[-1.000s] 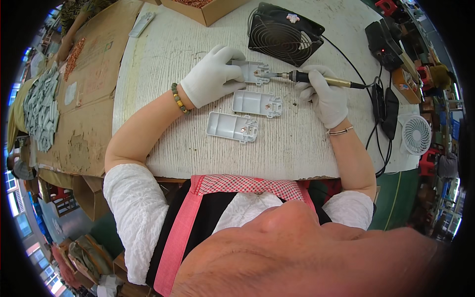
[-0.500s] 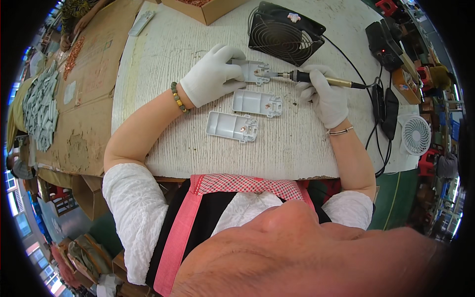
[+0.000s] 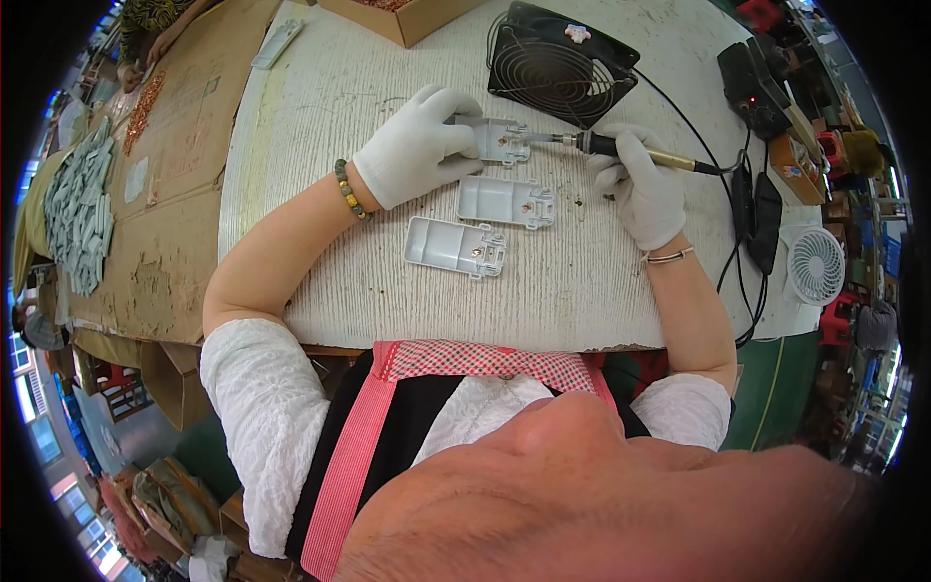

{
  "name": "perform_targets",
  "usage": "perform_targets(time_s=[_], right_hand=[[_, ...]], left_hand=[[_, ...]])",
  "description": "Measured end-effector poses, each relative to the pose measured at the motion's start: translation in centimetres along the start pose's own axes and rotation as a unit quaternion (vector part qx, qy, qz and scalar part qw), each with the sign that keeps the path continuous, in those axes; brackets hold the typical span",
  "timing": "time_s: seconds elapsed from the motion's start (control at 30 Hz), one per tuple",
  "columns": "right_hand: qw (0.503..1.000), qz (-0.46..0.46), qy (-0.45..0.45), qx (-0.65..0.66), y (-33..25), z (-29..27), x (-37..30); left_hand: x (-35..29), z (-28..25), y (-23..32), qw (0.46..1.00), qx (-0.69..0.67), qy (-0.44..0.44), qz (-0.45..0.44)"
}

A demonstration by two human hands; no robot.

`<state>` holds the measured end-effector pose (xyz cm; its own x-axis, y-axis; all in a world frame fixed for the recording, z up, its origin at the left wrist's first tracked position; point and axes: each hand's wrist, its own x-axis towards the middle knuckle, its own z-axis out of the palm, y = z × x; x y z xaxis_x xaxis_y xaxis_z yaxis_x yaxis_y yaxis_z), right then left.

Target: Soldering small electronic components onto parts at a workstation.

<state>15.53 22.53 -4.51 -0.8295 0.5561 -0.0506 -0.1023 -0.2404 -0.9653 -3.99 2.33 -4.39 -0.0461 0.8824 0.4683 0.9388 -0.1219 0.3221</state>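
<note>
My left hand (image 3: 420, 147), in a white glove, grips the left end of a pale grey plastic casing (image 3: 504, 142) on the table. My gloved right hand (image 3: 638, 184) is closed round a soldering iron (image 3: 599, 145) with a dark collar and a tan handle. Its tip points left at the metal part on the casing's right end; whether it touches cannot be made out. Nearer to me lie a second plastic casing (image 3: 495, 201) and a third plastic casing (image 3: 446, 242), open side up, each with a small copper-coloured piece at its right end.
Beyond my hands stands a black fan (image 3: 562, 66) with a wire guard. A cable runs from the iron past a black soldering station (image 3: 754, 89). A white fan (image 3: 815, 266) is at the right edge, a cardboard box (image 3: 412, 21) at the back. Many casings (image 3: 80, 209) are heaped left.
The soldering iron and my right hand have shifted slightly to the right, so the tip is drawn back a little from the casing's middle. My left hand stays in place.
</note>
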Motion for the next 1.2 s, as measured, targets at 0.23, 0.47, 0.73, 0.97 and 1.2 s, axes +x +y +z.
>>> perform_targets(time_s=[0.23, 0.47, 0.73, 0.97, 1.2], right_hand=[[1.000, 0.002, 0.005, -0.018, -0.1, 0.2, -0.2], [1.000, 0.011, 0.009, 0.005, -0.4, 0.2, -0.5], [0.992, 0.018, -0.013, 0.123, 0.8, -2.2, 0.5], [0.991, 0.022, 0.001, 0.132, 0.6, -1.7, 0.6], [0.993, 0.018, -0.001, 0.118, 0.3, -1.2, 0.4]], left_hand=[[-0.2, 0.0, 0.1, 1.000, -0.001, 0.000, -0.004], [-0.2, -0.2, 0.0, 1.000, 0.003, 0.007, 0.020], [0.2, -3.7, 0.3, 0.978, -0.129, -0.040, -0.161], [-0.2, -1.6, 3.4, 0.985, -0.124, -0.121, -0.030], [-0.3, -1.3, 4.0, 0.989, -0.061, -0.137, 0.021]])
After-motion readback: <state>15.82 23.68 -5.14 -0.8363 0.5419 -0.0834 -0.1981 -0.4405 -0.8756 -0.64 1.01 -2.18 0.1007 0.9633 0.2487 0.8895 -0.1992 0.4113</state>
